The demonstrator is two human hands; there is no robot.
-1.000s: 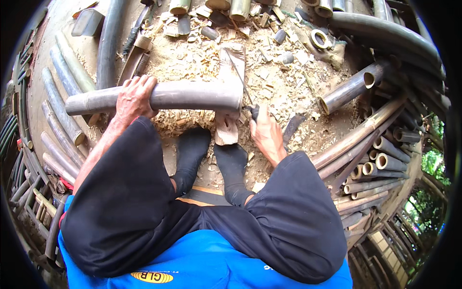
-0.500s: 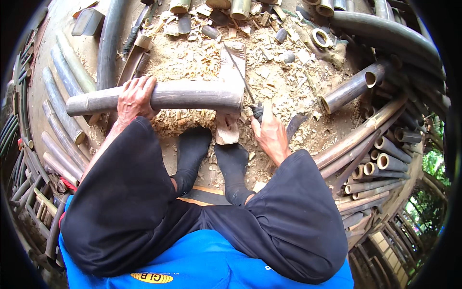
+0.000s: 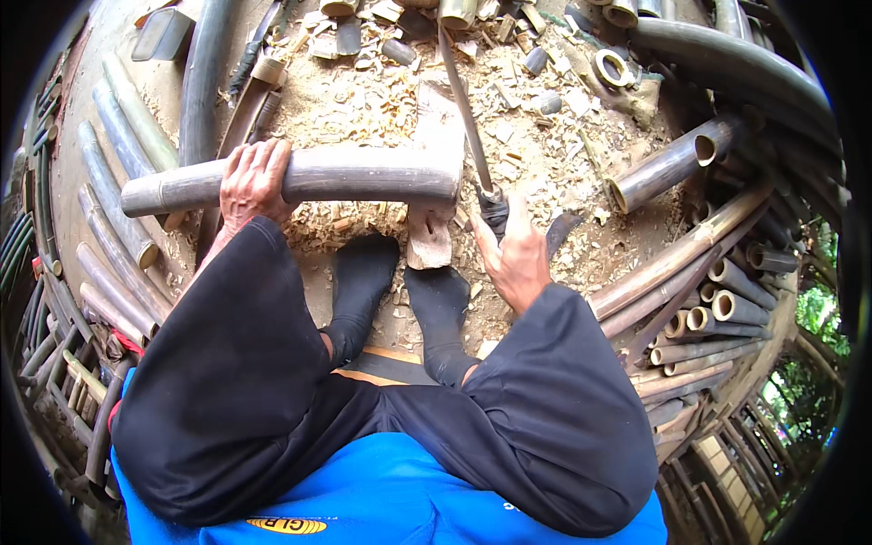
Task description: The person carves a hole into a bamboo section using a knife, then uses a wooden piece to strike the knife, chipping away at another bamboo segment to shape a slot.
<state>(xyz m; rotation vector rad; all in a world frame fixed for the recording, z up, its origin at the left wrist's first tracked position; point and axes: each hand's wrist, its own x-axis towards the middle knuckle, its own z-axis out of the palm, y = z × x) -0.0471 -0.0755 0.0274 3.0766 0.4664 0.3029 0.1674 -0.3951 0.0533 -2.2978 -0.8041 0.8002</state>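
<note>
Dark bamboo tube [image 3: 363, 175] lies crosswise in front of the person, long axis approx. L to R, w/ a slight bow. Its R end sits over a pale wood block [image 3: 430, 238], which runs the other way, toward the feet.

L hand [image 3: 256, 182] is on the tube, nearer its L end: palm down, fingers curled over the top, spread only as wide as the tube's girth. What the underside of that grip does, can't tell from here.

R hand [image 3: 513, 259] is closed round the dark wrapped handle of a long knife [image 3: 465, 100], thumb side up; some fingers are hidden. It's the nearer hand to the tube's R end, just beyond it & a bit closer to the body. So from the R hand the tube lies off to the L & slightly fwd.

Key relation: blade points away from the person, tip leaning a little L, approx. square to the tube's axis, just R of its end. Looks apart; height diff. btwn the two, can't judge.

Further out: dark-socked feet [image 3: 366, 282] on the near side, shavings [image 3: 345, 109] beyond, a cut bamboo piece [image 3: 668, 173] well off R, stacked bamboo poles [image 3: 736, 306] past that.
</note>
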